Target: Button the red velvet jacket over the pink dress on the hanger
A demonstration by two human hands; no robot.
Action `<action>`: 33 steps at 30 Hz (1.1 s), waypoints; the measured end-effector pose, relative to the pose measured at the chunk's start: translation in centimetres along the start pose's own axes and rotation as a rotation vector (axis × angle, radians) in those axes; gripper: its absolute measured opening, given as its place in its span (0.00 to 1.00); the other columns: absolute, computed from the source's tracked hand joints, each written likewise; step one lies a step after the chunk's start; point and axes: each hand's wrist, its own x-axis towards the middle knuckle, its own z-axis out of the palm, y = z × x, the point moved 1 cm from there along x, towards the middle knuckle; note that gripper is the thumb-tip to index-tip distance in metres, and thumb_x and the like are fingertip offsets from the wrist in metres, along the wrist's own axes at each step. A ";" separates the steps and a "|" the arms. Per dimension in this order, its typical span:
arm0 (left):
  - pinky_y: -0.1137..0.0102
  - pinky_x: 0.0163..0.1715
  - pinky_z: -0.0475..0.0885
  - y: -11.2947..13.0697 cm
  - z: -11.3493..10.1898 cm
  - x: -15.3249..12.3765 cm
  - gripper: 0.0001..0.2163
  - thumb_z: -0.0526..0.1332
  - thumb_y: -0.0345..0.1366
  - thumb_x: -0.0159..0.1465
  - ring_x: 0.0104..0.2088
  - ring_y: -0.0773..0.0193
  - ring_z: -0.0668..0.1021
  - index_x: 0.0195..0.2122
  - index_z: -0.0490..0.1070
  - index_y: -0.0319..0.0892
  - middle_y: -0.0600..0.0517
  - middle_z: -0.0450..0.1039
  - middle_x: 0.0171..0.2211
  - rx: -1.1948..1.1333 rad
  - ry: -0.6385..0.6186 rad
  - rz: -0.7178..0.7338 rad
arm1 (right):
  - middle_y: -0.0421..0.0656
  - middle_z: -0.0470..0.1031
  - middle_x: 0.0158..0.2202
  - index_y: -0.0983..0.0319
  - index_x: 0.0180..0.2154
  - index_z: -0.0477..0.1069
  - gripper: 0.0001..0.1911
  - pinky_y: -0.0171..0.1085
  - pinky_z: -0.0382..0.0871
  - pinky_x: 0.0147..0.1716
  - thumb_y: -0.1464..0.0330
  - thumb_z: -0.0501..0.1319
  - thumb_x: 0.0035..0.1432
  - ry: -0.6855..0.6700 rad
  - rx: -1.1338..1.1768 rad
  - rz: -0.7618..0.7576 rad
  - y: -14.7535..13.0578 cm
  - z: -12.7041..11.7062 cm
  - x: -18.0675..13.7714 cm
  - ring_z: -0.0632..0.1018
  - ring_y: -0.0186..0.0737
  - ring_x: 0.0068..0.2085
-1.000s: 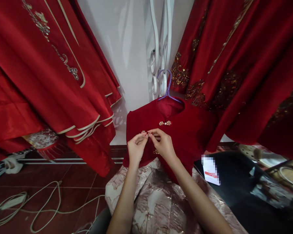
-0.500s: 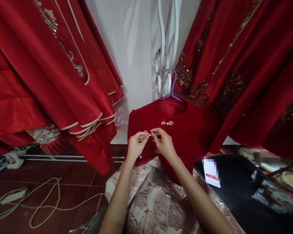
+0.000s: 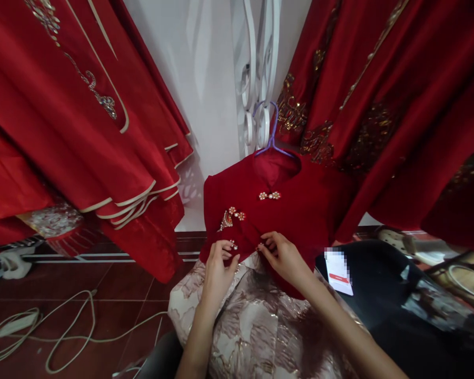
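Apparently on the lower-clasp step: red garment (image 3: 298,210) hangs on purple hanger (image 3: 272,146), lower front parted. Left hand (image 3: 216,271): grip apart, by a jeweled clasp half (image 3: 233,245). Right hand (image 3: 285,258): at garment's opposite side, can't tell if pinching. Next probably calls for aligning both sides.

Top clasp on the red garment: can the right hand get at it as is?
Likely yes: the top clasp is uncovered, and only cloth of the red garment lies between it and the right hand below. That hand may be pinching the garment's front edge, so it might need to let go first.
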 end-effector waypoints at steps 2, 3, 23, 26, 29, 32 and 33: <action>0.68 0.38 0.73 0.3 0.6 0.1 0.07 0.58 0.34 0.62 0.34 0.66 0.75 0.41 0.63 0.42 0.51 0.67 0.37 0.017 0.050 0.009 | 0.45 0.71 0.36 0.61 0.40 0.68 0.08 0.40 0.71 0.36 0.66 0.58 0.58 -0.006 0.021 -0.015 0.0 0.2 0.2 0.74 0.39 0.34; 0.69 0.37 0.73 0.4 0.8 0.2 0.08 0.58 0.34 0.62 0.33 0.67 0.75 0.41 0.63 0.42 0.51 0.67 0.36 0.027 0.071 0.011 | 0.45 0.70 0.36 0.60 0.38 0.68 0.07 0.40 0.71 0.36 0.67 0.59 0.56 -0.015 0.033 -0.024 -0.1 0.3 0.2 0.74 0.39 0.34; 0.74 0.22 0.67 7.5 1.5 2.3 0.08 0.60 0.31 0.51 0.22 0.68 0.72 0.33 0.67 0.42 0.57 0.68 0.23 -0.223 -0.193 -0.153 | 0.39 0.71 0.31 0.59 0.34 0.66 0.10 0.34 0.68 0.34 0.70 0.62 0.46 -0.143 0.515 0.109 -1.3 -8.5 0.4 0.74 0.36 0.34; 0.74 0.25 0.66 6.4 4.3 1.8 0.08 0.60 0.29 0.51 0.23 0.68 0.71 0.32 0.65 0.43 0.57 0.68 0.25 -0.022 -0.085 -0.056 | 0.40 0.71 0.33 0.58 0.36 0.67 0.11 0.34 0.68 0.33 0.71 0.62 0.48 -0.060 0.505 0.056 -3.3 -9.8 -0.5 0.74 0.36 0.35; 0.73 0.27 0.66 3.7 6.5 1.8 0.08 0.60 0.28 0.53 0.25 0.68 0.72 0.34 0.64 0.42 0.55 0.68 0.26 0.058 0.048 -0.031 | 0.40 0.73 0.33 0.57 0.39 0.67 0.11 0.35 0.69 0.33 0.72 0.60 0.51 -0.134 0.368 -0.021 -4.1 -8.2 -1.0 0.75 0.37 0.34; 0.75 0.26 0.67 1.4 7.1 1.9 0.13 0.60 0.29 0.54 0.23 0.70 0.71 0.40 0.62 0.42 0.57 0.68 0.28 -0.043 0.142 -0.036 | 0.41 0.74 0.34 0.57 0.38 0.66 0.09 0.36 0.67 0.31 0.74 0.56 0.53 -0.139 0.074 -0.031 -2.9 -4.9 -0.6 0.75 0.38 0.32; 0.76 0.25 0.67 0.9 7.1 1.9 0.14 0.61 0.29 0.54 0.23 0.71 0.70 0.41 0.62 0.43 0.57 0.68 0.28 -0.081 0.167 -0.028 | 0.42 0.74 0.36 0.58 0.37 0.66 0.09 0.36 0.66 0.31 0.75 0.55 0.53 -0.084 -0.036 -0.009 -2.3 -3.8 -0.3 0.75 0.38 0.33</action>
